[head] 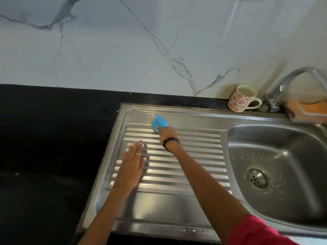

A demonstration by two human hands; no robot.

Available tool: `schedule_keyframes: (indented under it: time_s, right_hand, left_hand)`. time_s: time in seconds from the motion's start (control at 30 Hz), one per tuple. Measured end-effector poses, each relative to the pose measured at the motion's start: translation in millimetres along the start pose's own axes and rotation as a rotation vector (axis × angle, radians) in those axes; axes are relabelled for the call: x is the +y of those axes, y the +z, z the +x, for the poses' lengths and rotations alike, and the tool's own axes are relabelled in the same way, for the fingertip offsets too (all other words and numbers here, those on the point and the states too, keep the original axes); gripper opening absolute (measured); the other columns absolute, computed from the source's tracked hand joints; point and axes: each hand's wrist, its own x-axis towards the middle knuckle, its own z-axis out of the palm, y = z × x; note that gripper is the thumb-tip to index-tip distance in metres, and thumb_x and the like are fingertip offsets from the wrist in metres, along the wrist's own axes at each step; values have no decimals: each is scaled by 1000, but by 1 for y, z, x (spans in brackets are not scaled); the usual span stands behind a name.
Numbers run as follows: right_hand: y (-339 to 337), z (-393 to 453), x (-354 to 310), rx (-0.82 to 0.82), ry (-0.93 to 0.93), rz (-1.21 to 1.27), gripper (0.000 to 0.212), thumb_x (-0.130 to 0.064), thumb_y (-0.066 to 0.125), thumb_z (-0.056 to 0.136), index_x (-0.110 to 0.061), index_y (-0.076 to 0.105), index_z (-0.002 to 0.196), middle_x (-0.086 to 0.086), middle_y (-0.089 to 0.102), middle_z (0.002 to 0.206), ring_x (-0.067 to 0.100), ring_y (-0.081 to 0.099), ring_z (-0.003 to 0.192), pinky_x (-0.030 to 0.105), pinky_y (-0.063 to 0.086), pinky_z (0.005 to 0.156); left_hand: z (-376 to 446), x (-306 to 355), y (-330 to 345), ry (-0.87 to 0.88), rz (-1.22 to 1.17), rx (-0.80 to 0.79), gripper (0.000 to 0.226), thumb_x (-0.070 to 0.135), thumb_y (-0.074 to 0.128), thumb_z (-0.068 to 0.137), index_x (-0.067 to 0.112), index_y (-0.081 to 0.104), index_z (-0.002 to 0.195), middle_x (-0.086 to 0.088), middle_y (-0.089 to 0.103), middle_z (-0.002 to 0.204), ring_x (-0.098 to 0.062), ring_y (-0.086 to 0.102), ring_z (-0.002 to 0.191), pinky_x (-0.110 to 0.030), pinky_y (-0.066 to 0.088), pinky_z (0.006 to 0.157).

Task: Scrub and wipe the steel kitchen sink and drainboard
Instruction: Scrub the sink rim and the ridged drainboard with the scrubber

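- Head view: a ribbed stainless-steel drainboard (pixel 177 167) fills the middle of the picture, set into a glossy black stone countertop (pixel 44 147).
- The round stainless-steel sink bowl (pixel 283 147) lies to the right of the drainboard, with a round metal drain strainer (pixel 257 178) at its bottom and small pale specks scattered round it.
- The right hand (pixel 166 134) reaches far across the ridges to the back of the drainboard; its fingers are closed on a small bright-blue scrubbing cloth (pixel 159 122), which is pressed against the flat steel strip just beyond the top ridge.
- A dark beaded bracelet (pixel 170 141) circles the right wrist, and a pink-red sleeve (pixel 256 230) shows at the lower right.
- The left hand (pixel 131 165) lies flat on the left part of the ridges, fingers straight and close together, holding nothing; a thin silver ring (pixel 137 154) sits on one finger.
- The two hands are apart, the left nearer the camera than the right.
- Behind the sink rim, a white mug with red flower pattern (pixel 241 99) stands on the countertop, just left of a curved chrome tap (pixel 290 85).
- To the right of the tap a brownish folded sponge or cloth (pixel 306 112) rests on the back edge of the sink; which of the two it is cannot be told.
- A white marble-veined wall panel (pixel 123 41) rises behind the countertop.
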Motion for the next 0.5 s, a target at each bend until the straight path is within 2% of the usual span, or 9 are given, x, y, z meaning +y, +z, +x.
schedule_keyframes:
  time_s: [0.07, 0.13, 0.23, 0.33, 0.4, 0.5]
  right_hand:
    - [-5, -5, 4, -69, -61, -63, 46, -36, 36, 99, -1, 50, 125, 19, 58, 120, 30, 55, 108, 31, 39, 78]
    - [-35, -4, 31, -58, -70, -106, 46, -36, 35, 99, -2, 51, 125, 19, 58, 119, 31, 55, 108, 32, 41, 82]
    - [-106, 3, 91, 70, 35, -139, 46, -35, 32, 100, -2, 52, 125, 22, 56, 124, 33, 52, 115, 35, 40, 92]
    - [-154, 4, 129, 239, 200, -74, 49, -37, 34, 99, 0, 50, 127, 24, 54, 126, 35, 52, 115, 37, 40, 92]
    - [-151, -2, 130, 283, 229, -16, 49, -36, 36, 99, 1, 48, 128, 24, 52, 128, 36, 50, 117, 38, 39, 93]
    - [-107, -20, 101, 173, 120, 4, 45, -34, 35, 100, -1, 50, 127, 22, 54, 127, 33, 52, 116, 34, 40, 91]
  left_hand:
    - [-5, 9, 7, -5, 1, 24, 56, 21, 34, 100, 11, 3, 145, -6, 7, 156, -6, -9, 134, -21, -10, 110]
    - [-10, 15, 12, -19, 0, 48, 54, 18, 37, 99, 9, 12, 146, -7, 11, 155, -9, -4, 138, -21, -10, 110]
    - [-20, 26, 21, -58, 3, 47, 54, 20, 36, 99, 8, 12, 146, -8, 9, 155, -8, -5, 138, -17, -13, 108]
    - [-27, 37, 29, -85, 13, 9, 56, 22, 33, 100, 11, 3, 146, -6, 2, 156, -5, -12, 133, -23, -9, 112]
    - [-28, 45, 29, -98, 40, -2, 56, 24, 30, 101, 12, 1, 147, -6, -1, 156, -6, -13, 135, -25, -9, 112]
    - [-27, 49, 26, -114, 65, 7, 55, 26, 28, 101, 11, 3, 148, -6, -2, 156, -14, -9, 142, -23, -12, 110]
